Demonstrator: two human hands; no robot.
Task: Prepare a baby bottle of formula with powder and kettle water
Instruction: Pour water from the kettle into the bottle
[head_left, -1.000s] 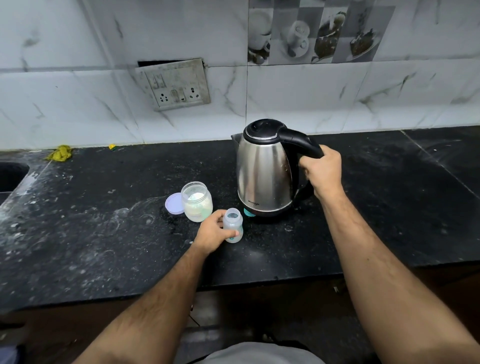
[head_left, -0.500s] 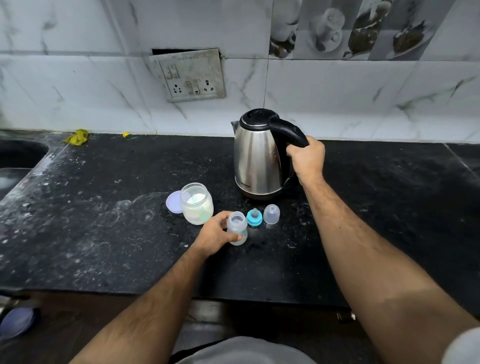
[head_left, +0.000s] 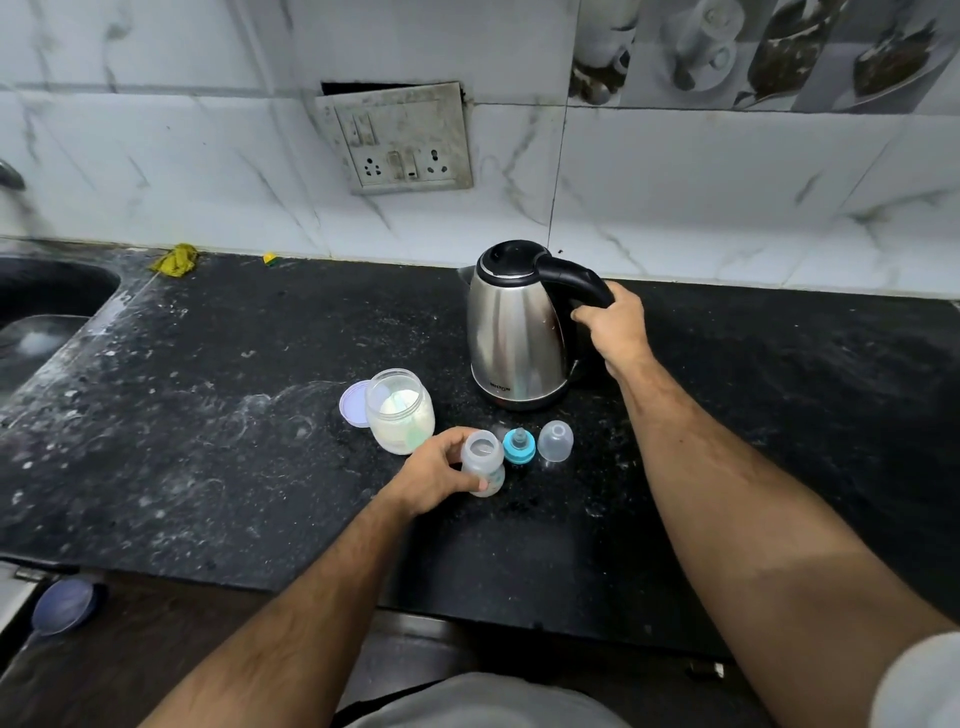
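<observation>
Seen from the person's head, a black stone desk (head_left: 208, 415) runs below a marbled tile wall. Compared with a second ago, the steel kettle (head_left: 517, 332) stands farther back, uncovering a blue teat ring (head_left: 518, 446) and a clear cap (head_left: 555, 440) just near of it. The right hand (head_left: 615, 325) still grasps the kettle's black handle. The left hand (head_left: 436, 475) still curls around the open baby bottle (head_left: 483, 462), upright on the desk beside the ring. Just left, an open powder jar (head_left: 399, 410) stands against its lilac lid (head_left: 354, 402). Whether the bottle holds powder is hard to make out. A sink (head_left: 47, 291) is cut off at far left.
</observation>
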